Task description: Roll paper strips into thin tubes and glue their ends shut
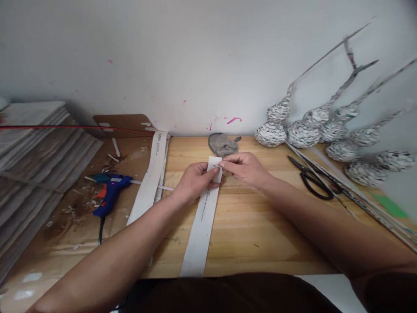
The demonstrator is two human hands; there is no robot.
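Observation:
A long white paper strip (198,234) with small print runs from the table's front edge up to both hands. My left hand (195,180) is closed on the strip near its far end, thumb on top. My right hand (244,167) pinches the same end at its right corner. Just beyond the fingers lies a crumpled grey cloth (223,144). To the left rests a stack of similar paper strips (146,182), partly behind my left forearm.
A blue glue gun (112,193) lies on stained cardboard (81,234) at left, beside piled newspapers (29,174). Black-handled scissors (314,182) and thin paper rods (365,204) lie at right. Several woven paper gourds (302,132) stand along the wall.

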